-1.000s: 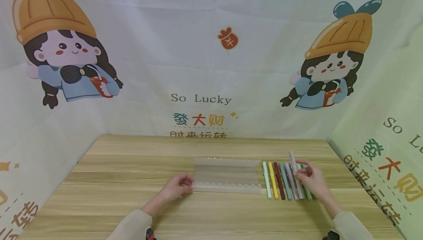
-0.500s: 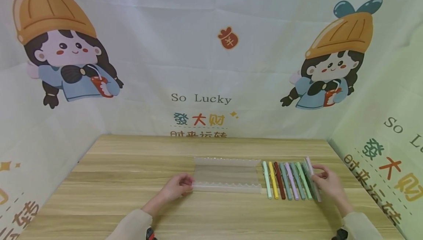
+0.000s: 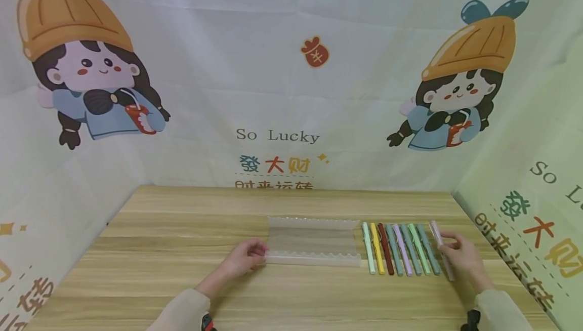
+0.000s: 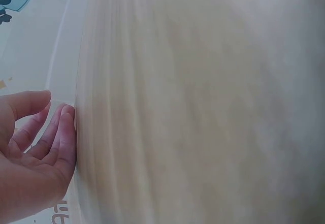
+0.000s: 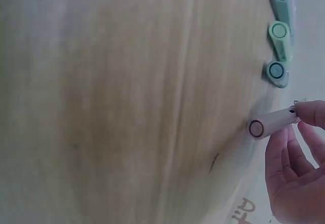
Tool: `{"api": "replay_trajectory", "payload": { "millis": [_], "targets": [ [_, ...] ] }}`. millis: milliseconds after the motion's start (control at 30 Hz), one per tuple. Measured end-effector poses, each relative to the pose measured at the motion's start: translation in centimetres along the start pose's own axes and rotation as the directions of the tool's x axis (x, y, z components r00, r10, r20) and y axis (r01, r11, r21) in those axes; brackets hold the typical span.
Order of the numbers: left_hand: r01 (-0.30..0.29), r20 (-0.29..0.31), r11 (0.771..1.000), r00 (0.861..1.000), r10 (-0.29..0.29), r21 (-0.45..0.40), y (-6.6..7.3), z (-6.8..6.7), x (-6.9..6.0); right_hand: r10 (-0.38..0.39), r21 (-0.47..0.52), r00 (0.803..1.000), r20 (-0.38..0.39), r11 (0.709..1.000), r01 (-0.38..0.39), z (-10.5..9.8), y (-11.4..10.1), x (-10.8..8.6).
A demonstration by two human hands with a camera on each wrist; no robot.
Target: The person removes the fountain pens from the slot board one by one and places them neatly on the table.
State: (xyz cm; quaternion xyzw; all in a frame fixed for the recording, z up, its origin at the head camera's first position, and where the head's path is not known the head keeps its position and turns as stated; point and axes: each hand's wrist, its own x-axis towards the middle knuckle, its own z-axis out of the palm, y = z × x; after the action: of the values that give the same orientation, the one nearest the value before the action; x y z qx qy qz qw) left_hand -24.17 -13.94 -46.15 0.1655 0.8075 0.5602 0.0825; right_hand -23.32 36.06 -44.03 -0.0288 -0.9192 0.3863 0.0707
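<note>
In the head view a clear plastic pen tray (image 3: 311, 241) with scalloped long edges lies mid-table. My left hand (image 3: 248, 257) is at its near left corner, thumb and fingers on either side of the edge. The left wrist view shows this hand (image 4: 38, 148) with bent fingers; the transparent edge is faint. My right hand (image 3: 464, 257) pinches a pale pink pen (image 3: 448, 268) slantwise, right of a row of capped pens (image 3: 400, 250). In the right wrist view the held pen (image 5: 271, 124) points its round end toward the camera, low over the table, between thumb and fingers.
The row of several pens lies side by side, mint at its left, then yellow (image 3: 377, 250), dark red (image 3: 386, 251) and others, ending with a teal pen (image 3: 429, 251). Printed cloth (image 3: 291, 93) hangs behind the wooden table (image 3: 182, 219) and at its sides.
My right hand has carried the pale pink pen rightward from above the row to beyond its right end, and lowered it toward the table. My left hand and the tray have stayed put.
</note>
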Motion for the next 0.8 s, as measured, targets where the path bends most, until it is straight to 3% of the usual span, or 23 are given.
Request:
{"api": "replay_trajectory", "payload": {
  "millis": [367,567,800],
  "targets": [
    [-0.002,0.005,1.000,1.000,0.002,-0.005,-0.3,0.0,0.1,0.028,-0.139,0.999,0.038,0.990,-0.023,-0.2,0.5,0.9],
    [-0.006,0.002,1.000,1.000,0.006,-0.007,-0.6,0.0,0.3,0.042,-0.153,0.999,0.035,0.988,-0.036,0.2,1.3,1.8],
    [-0.007,0.008,1.000,1.000,0.007,-0.006,-0.4,-0.1,0.1,0.074,-0.183,0.996,0.048,0.981,-0.064,0.4,0.2,1.7]
  ]
}}
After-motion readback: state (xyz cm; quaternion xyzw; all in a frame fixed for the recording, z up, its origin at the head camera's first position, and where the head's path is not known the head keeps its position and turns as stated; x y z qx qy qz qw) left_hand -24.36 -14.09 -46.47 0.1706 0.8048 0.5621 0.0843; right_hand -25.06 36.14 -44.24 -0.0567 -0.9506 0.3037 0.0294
